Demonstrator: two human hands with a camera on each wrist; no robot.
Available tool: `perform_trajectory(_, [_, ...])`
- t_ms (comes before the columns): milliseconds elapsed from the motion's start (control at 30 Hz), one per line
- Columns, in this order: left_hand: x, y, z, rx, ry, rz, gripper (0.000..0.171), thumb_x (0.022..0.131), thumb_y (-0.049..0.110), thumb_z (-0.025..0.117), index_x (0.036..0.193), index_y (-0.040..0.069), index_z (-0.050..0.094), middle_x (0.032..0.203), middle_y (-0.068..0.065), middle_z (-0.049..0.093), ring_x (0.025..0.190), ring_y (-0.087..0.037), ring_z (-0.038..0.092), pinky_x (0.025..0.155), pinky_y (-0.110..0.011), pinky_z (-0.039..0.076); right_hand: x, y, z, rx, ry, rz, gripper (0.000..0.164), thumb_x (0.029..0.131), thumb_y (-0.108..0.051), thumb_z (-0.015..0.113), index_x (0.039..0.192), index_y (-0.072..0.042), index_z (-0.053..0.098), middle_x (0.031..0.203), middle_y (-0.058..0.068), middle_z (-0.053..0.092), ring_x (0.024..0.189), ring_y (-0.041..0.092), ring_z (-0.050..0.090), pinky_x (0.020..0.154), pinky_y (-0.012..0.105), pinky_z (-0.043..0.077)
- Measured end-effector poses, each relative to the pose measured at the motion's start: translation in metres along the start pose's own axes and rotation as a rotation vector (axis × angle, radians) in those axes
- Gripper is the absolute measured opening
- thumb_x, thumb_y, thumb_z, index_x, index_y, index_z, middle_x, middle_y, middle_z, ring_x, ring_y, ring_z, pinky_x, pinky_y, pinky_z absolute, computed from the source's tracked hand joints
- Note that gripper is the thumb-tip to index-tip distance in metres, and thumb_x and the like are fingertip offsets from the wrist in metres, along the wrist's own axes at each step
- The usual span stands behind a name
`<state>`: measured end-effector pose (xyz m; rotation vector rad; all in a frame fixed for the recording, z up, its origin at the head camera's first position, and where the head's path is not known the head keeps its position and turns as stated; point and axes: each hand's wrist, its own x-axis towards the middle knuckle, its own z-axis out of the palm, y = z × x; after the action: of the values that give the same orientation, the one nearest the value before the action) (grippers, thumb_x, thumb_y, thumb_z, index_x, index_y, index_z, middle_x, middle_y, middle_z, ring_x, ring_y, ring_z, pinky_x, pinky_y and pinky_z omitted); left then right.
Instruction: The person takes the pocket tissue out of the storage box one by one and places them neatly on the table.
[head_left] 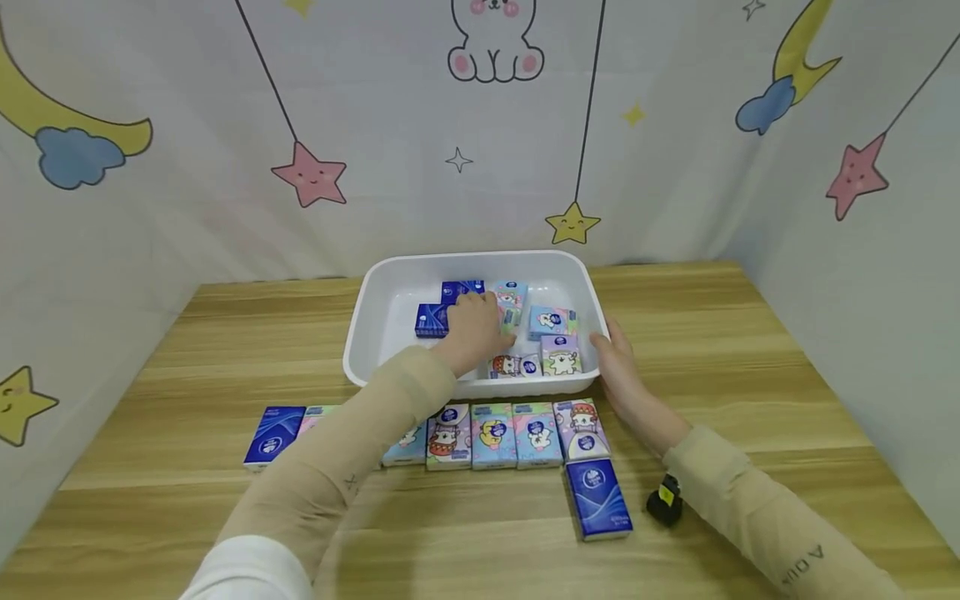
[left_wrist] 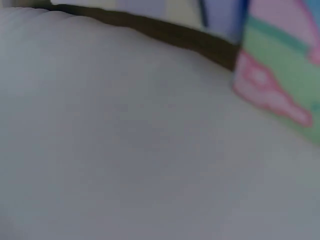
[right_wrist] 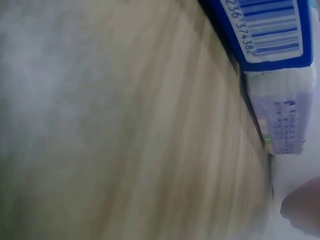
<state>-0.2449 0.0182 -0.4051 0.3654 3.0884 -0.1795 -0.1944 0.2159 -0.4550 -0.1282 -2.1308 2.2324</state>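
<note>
Left hand (head_left: 472, 327) down in white rectangular plastic tray (head_left: 396, 304), at dark-blue boxy packs (head_left: 431, 321); fingers hidden from me, grip undetermined. Right hand (head_left: 624, 362) touches tray's side, hold unclear. Judged partway: packs inside, plus cartoon-printed pastel packs (head_left: 493, 435) rowed on wood-grain counter (head_left: 712, 342), nearside of both hands.

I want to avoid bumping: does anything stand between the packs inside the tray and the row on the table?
Yes: the tray's front wall separates the packs inside from the row; the left forearm crosses above.

Smooth plastic tray (head_left: 386, 325), wood-grain tabletop (head_left: 697, 358)
</note>
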Motion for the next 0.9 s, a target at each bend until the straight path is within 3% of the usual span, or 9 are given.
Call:
perform_trajectory(233, [-0.001,-0.001,-0.003,-0.031,-0.021,0.014,0.093,0.081,0.062,0.063,0.142,-0.003,0.037,0.132,-0.026,0.052,0.124,-0.038,0.051,0.101,-0.047,0.049,0.001,-0.004,0.001,-0.02,0.002,0.065,0.056,0.1,-0.009,0.031,0.154,-0.01,0.015,0.16,0.014,0.019,0.147,0.033,0.023,0.122,0.046,0.02])
perform_trajectory(433, [-0.007,-0.005,-0.01,-0.177,-0.017,0.004,0.096,0.079,0.057,0.068,0.146,0.0,0.031,0.139,-0.026,0.045,0.125,-0.04,0.049,0.104,-0.051,0.045,-0.003,-0.008,0.002,-0.014,0.004,0.076,0.057,0.101,-0.009,0.031,0.155,-0.011,0.013,0.161,0.013,0.017,0.147,0.032,0.022,0.122,0.045,0.02])
perform_trajectory(667, [-0.022,-0.015,-0.022,-0.303,0.077,0.049,0.09,0.08,0.048,0.071,0.147,0.002,0.032,0.146,-0.024,0.036,0.133,-0.042,0.039,0.105,-0.055,0.043,-0.002,-0.006,0.003,-0.01,0.004,0.063,0.057,0.1,-0.008,0.03,0.155,-0.009,0.012,0.16,0.015,0.018,0.146,0.033,0.023,0.121,0.045,0.022])
perform_trajectory(900, [-0.053,-0.021,-0.031,-0.36,0.191,0.171,0.087,0.08,0.045,0.07,0.149,0.007,0.033,0.146,-0.026,0.034,0.134,-0.042,0.036,0.104,-0.053,0.044,-0.001,-0.005,0.002,-0.008,0.007,0.065,0.057,0.1,-0.009,0.03,0.155,-0.01,0.012,0.16,0.015,0.018,0.146,0.032,0.024,0.121,0.045,0.022])
